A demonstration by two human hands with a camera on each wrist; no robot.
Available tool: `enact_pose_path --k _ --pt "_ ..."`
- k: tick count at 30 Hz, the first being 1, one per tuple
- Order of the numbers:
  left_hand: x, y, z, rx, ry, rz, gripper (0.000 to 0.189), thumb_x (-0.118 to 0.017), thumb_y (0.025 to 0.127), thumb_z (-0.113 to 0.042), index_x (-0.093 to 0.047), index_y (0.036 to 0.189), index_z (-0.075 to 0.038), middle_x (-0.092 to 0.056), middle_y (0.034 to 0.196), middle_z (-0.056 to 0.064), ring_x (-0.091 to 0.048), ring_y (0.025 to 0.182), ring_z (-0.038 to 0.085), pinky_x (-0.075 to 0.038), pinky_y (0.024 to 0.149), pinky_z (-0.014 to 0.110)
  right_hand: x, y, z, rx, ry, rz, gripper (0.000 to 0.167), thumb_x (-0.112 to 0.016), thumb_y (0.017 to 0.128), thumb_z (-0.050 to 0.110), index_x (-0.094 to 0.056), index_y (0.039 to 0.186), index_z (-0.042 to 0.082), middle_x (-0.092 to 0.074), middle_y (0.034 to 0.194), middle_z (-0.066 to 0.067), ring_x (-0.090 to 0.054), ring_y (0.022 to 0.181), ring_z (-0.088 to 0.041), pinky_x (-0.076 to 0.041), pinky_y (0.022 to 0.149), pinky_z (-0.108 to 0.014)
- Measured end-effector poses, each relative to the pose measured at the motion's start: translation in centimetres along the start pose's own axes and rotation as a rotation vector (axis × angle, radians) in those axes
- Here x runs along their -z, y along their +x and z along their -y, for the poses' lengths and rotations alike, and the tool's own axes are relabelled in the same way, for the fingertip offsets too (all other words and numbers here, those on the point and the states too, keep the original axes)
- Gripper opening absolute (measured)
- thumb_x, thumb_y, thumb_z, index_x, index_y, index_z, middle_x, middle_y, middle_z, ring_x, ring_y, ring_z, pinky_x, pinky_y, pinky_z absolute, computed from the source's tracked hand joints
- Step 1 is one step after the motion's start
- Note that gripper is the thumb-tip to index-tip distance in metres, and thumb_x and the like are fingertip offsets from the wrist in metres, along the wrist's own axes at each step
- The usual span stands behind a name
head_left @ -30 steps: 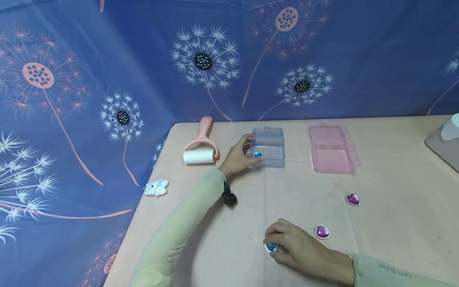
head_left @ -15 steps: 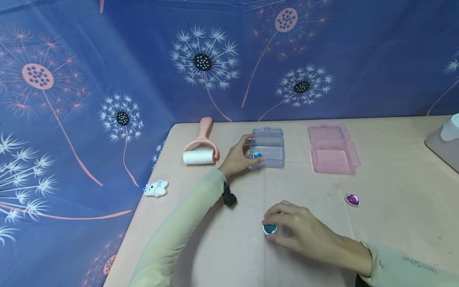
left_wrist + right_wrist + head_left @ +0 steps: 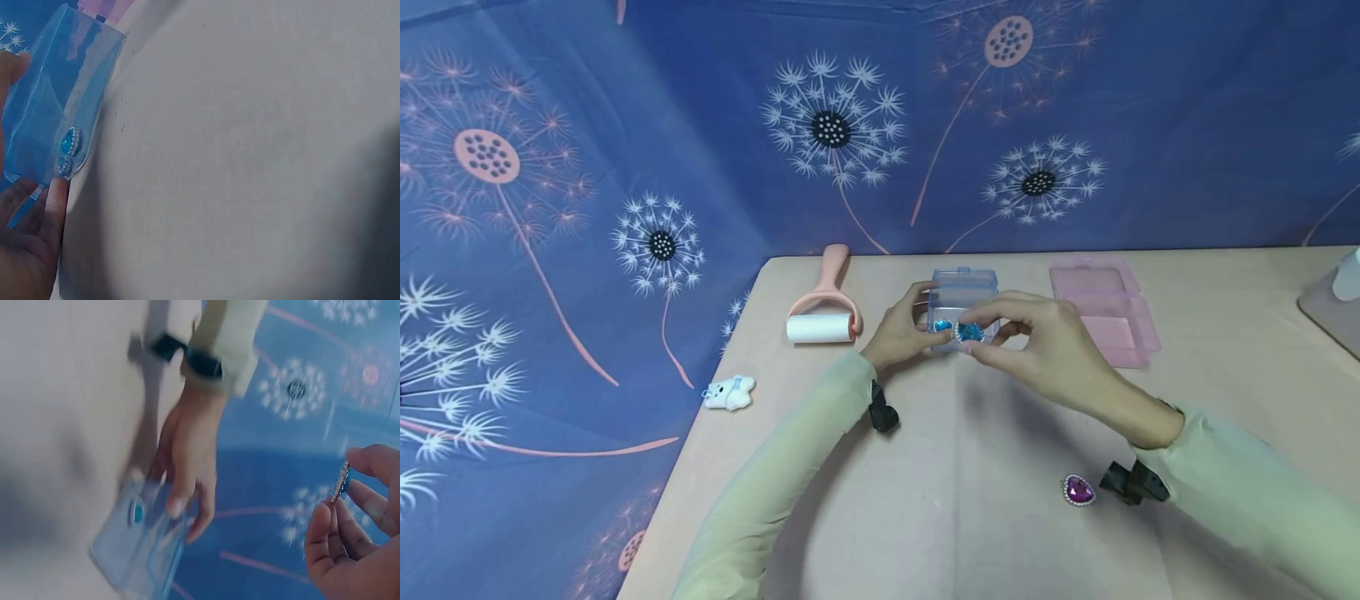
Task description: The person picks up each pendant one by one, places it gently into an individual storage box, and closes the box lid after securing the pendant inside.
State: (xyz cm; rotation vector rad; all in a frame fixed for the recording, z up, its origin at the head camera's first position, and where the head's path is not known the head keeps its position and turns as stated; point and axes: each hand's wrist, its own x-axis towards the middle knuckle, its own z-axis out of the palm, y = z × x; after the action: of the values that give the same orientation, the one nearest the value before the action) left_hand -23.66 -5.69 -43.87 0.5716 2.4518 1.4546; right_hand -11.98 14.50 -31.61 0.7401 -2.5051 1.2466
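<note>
My left hand (image 3: 898, 332) grips the left end of an open, clear blue plastic box (image 3: 964, 297), thumb in front and fingers behind. One blue gem with a beaded silver rim (image 3: 942, 325) lies inside the box, in its left front corner. Close over the box's front, my right hand (image 3: 1052, 346) pinches a second blue gem (image 3: 969, 332) between thumb and fingers. The right wrist view shows this held gem (image 3: 341, 481) edge-on at the fingertips. In the left wrist view the gem inside (image 3: 70, 142) shows through the box wall.
An open pink plastic box (image 3: 1112, 321) stands behind my right hand. A magenta gem (image 3: 1078, 490) lies near my right wrist. Leftward are a pink-handled lint roller (image 3: 822, 325) and a small white bear figure (image 3: 730, 392). A greyish container (image 3: 1333, 292) stands at the far right.
My right hand has carried the blue gem forward from the near table up to the blue box. Its arm now hides one magenta gem. The left hand stays on the box.
</note>
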Motion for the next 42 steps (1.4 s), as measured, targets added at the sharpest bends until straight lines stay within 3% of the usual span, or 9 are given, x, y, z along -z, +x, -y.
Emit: enact_pose_path --k 4,8,11,21,29,33,38,42 --pt "0.1 0.0 0.0 0.008 0.004 0.001 0.085 -0.080 0.080 -0.031 -0.029 0.149 -0.027 -0.041 0.150 0.003 -0.047 0.134 0.022 -0.051 0.098 0.033 0.1 2.0 -1.7 -0.074 -0.006 0.019 0.019 -0.076 0.082 0.010 -0.075 0.101 0.010 -0.074 0.095 -0.006 -0.068 0.077 -0.017 -0.055 0.067 -0.017" --pt "0.1 0.1 0.2 0.019 -0.003 0.008 0.085 -0.079 0.080 -0.034 -0.029 0.149 -0.028 -0.042 0.149 0.004 -0.047 0.134 0.022 -0.052 0.098 0.036 -0.2 3.4 -3.4 -0.171 -0.009 0.060 0.021 -0.073 0.086 0.018 -0.074 0.105 0.010 -0.074 0.099 -0.008 -0.068 0.089 -0.021 -0.057 0.076 -0.027" --pt "0.1 0.1 0.2 0.026 -0.014 0.015 0.084 -0.079 0.081 -0.034 -0.029 0.149 -0.028 -0.042 0.148 0.005 -0.047 0.134 0.023 -0.051 0.099 0.037 -0.6 4.3 -4.7 -0.195 -0.032 0.067 0.021 -0.072 0.087 0.018 -0.073 0.107 0.010 -0.073 0.103 -0.009 -0.068 0.092 -0.023 -0.058 0.080 -0.037" --pt "0.1 0.1 0.2 0.027 -0.032 0.024 0.085 -0.079 0.081 -0.033 -0.029 0.149 -0.028 -0.042 0.148 0.003 -0.046 0.135 0.022 -0.051 0.099 0.038 -2.7 5.6 -9.3 -0.086 -0.162 0.188 0.023 -0.072 0.087 0.016 -0.072 0.106 0.003 -0.071 0.102 -0.014 -0.067 0.089 -0.027 -0.058 0.075 -0.041" --pt "0.8 -1.2 -2.7 0.045 -0.051 0.033 0.081 -0.077 0.083 -0.021 -0.030 0.149 -0.017 -0.041 0.148 0.015 -0.044 0.136 0.030 -0.050 0.100 0.043 -3.5 6.3 -11.2 -0.018 -0.254 0.338 0.022 -0.075 0.083 0.008 -0.071 0.102 -0.003 -0.072 0.099 -0.017 -0.069 0.086 -0.029 -0.058 0.077 -0.043" --pt "0.8 -1.3 -2.8 0.043 -0.050 0.025 0.080 -0.077 0.083 -0.020 -0.031 0.148 -0.019 -0.043 0.147 0.012 -0.045 0.135 0.027 -0.050 0.100 0.039 -3.7 6.7 -11.6 0.035 -0.315 0.416 0.019 -0.075 0.083 0.008 -0.072 0.098 -0.002 -0.072 0.095 -0.013 -0.067 0.080 -0.024 -0.056 0.073 -0.040" --pt "1.0 -1.6 -3.0 0.035 -0.082 0.048 0.079 -0.076 0.084 -0.020 -0.031 0.149 -0.017 -0.041 0.148 0.017 -0.044 0.136 0.032 -0.057 0.089 0.037 -4.0 7.0 -11.8 0.080 -0.374 0.468 0.015 -0.077 0.081 0.010 -0.072 0.091 0.000 -0.072 0.085 -0.009 -0.060 0.069 -0.016 -0.052 0.066 -0.035" --pt "1.0 -1.5 -2.9 0.025 -0.103 0.049 0.080 -0.077 0.083 -0.019 -0.031 0.149 -0.014 -0.041 0.147 0.018 -0.046 0.134 0.033 -0.060 0.077 0.034 -4.1 7.1 -11.6 0.079 -0.421 0.504 0.018 -0.079 0.079 0.010 -0.072 0.092 0.000 -0.073 0.089 -0.011 -0.067 0.076 -0.020 -0.057 0.073 -0.038"
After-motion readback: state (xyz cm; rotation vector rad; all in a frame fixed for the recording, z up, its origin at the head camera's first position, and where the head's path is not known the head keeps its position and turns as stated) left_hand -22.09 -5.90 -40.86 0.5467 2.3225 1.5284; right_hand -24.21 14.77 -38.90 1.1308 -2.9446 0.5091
